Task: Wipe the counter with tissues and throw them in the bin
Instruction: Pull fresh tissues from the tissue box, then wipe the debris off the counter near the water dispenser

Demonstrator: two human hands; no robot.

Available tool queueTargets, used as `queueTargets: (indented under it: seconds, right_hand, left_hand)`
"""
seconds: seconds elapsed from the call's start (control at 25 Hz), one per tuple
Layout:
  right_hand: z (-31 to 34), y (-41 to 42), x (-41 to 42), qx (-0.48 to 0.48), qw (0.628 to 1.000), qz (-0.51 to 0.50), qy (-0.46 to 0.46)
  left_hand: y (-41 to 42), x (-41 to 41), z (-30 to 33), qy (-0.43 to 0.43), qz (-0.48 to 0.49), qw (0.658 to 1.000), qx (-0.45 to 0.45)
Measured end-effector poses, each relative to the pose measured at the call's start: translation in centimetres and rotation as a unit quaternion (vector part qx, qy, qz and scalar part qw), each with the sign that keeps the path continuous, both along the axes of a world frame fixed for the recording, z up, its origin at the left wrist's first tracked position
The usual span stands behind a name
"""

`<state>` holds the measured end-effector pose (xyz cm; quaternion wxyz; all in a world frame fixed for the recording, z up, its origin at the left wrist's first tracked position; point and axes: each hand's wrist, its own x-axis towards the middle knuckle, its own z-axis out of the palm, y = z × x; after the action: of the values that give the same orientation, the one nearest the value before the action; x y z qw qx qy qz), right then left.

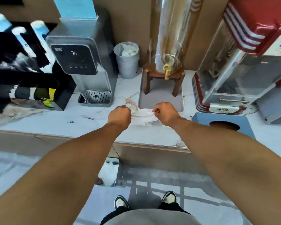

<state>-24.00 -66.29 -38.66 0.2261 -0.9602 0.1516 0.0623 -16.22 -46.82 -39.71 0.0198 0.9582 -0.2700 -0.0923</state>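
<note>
Tissue, white and crumpled (143, 116), is stretched between two bare hands just above the white marble-patterned counter (81, 122), right in front of the grey rectangular tray (161, 101). The left hand (119, 115) is clenched into a fist on the tissue's left end, and the right hand (165, 113) is clenched the same way on its right end, so the sheet hangs in folds between them. A brownish smear (130, 101) marks the counter just left of the tray's front corner, beyond the left hand. On the tray stands a dark wooden stand (164, 78) carrying a tall clear glass drink dispenser with a yellow tap (168, 62). Left of the tray, against the wall, sits a small grey round bin (127, 60) with white crumpled paper inside it. Further left of the tray is a grey water dispenser with a dark display panel (81, 62), its slotted drip grille at the front. Right of the tray stands a red and silver popcorn machine (234, 70), and in front of that a blue box with a round hole on top (224, 125). Below the counter edge, on the floor nearer the person than the tray, a silver rectangular bin holding white paper (109, 172) is visible, with two black-and-white shoes (121, 202) below it.
</note>
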Motion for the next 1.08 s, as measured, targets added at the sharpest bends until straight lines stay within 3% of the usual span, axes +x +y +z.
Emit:
queueTargets:
  seconds: [0.36,0.76,0.92,1.08]
  right_hand:
    - [-1.0,14.1,8.1,0.005,0.998,0.055,-0.035]
    - [-5.1,18.1,15.3,0.098,0.989,0.112,-0.023]
    - [-6.0,19.8,18.5,0.107,0.978,0.175,-0.044]
    - [-7.3,22.0,21.0,0.096,0.979,0.177,-0.027]
  left_hand:
    - [14.7,7.0,-0.3,-0.007,0.051,0.999,0.002]
    - [19.8,12.4,-3.1,0.024,0.135,0.990,-0.026]
    - [21.8,14.2,-3.4,0.020,0.171,0.985,-0.009]
    - [23.6,15.8,-4.0,0.017,0.184,0.983,-0.005]
